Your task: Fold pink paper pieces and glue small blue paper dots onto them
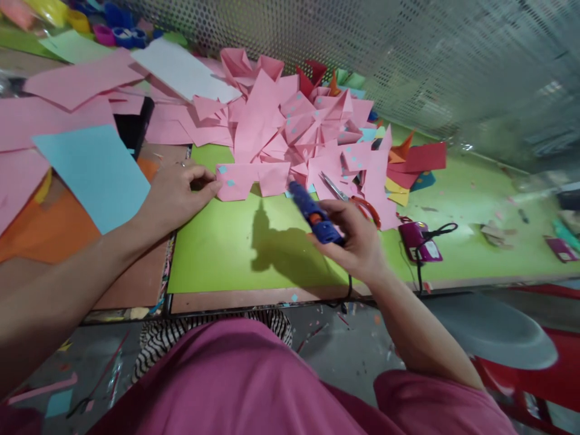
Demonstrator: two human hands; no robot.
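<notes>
My left hand (pixel 183 192) pinches the left edge of a cut pink paper piece (pixel 238 181) dotted with small blue squares. This piece lies on the green tabletop (pixel 217 248), its right part folded or cut into a flap. In my right hand (pixel 356 238) is a blue hot glue gun (pixel 314 211) with an orange trigger, slightly blurred. Its nozzle points up and left, close to the right end of the pink paper. Just beyond the right hand lie scissors (pixel 348 194) with orange handles, on pink scraps. A dark shadow of the gun falls on the green surface.
Behind is a heap of folded pink paper (pixel 258 115) against a perforated metal panel (pixel 317 36). Blue sheet (pixel 93 172) and orange paper (pixel 49 223) lie left. A purple box (pixel 420 241) with a black cord sits right, above a grey stool (pixel 493 332).
</notes>
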